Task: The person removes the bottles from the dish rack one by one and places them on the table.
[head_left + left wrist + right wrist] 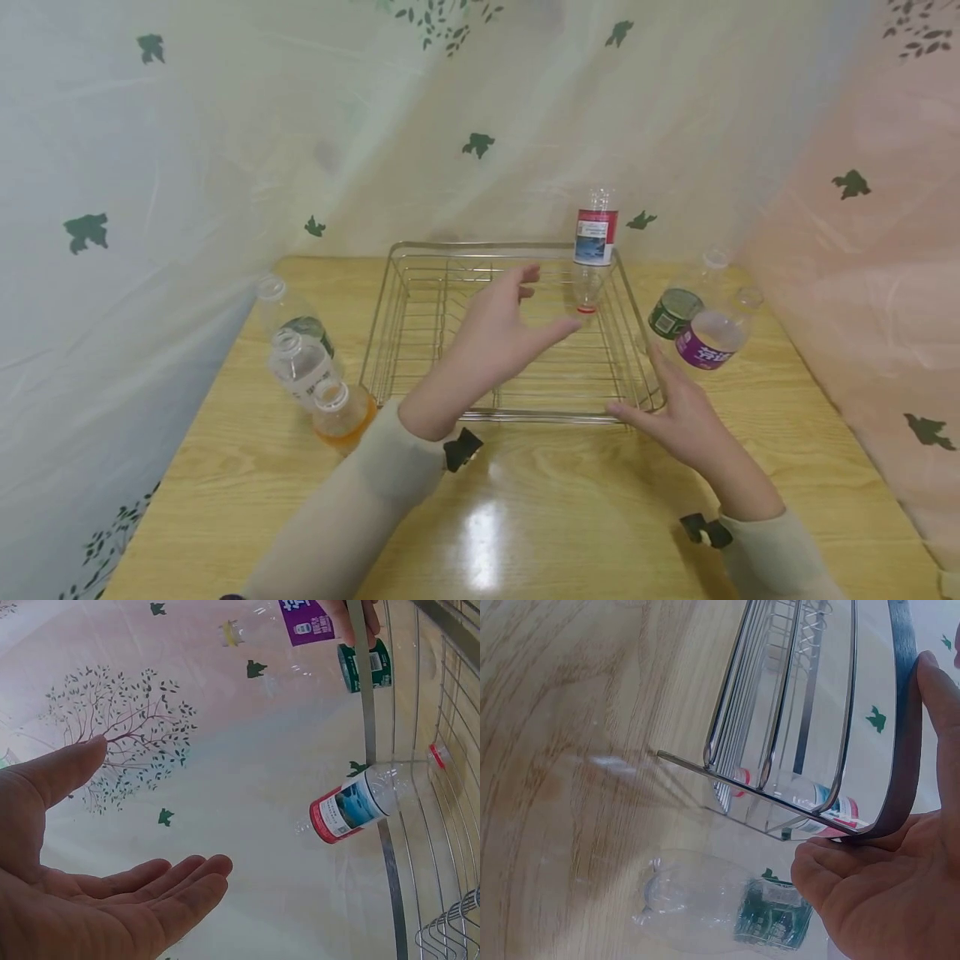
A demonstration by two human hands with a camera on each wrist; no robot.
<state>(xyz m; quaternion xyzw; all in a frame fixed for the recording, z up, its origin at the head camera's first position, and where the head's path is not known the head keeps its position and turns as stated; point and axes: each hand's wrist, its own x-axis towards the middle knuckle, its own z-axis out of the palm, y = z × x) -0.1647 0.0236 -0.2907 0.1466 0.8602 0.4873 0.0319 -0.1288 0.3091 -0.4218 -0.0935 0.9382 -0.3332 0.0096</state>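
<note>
A silver wire dish rack (540, 416) sits on the wooden table. Inside its back right corner, a clear plastic bottle (596, 237) with a red and blue label stands upside down, its red cap at the bottom. Above the middle of the rack hovers my left hand (502, 329), thumb and fingers spread apart, holding nothing; in the left wrist view its palm (75, 915) is bare. My right hand (678, 408) holds the rack's front right corner, thumb along the front rim and fingers at the right side. The right wrist view shows the rack rim (909, 727) between thumb and fingers.
Right of the rack stand a green-labelled bottle (675, 313) and a purple-labelled bottle (705, 343). To the left are a clear bottle with a dark label (307, 327), a white-labelled bottle (303, 375) and an orange-banded bottle (347, 425). A patterned sheet (360, 125) hangs behind.
</note>
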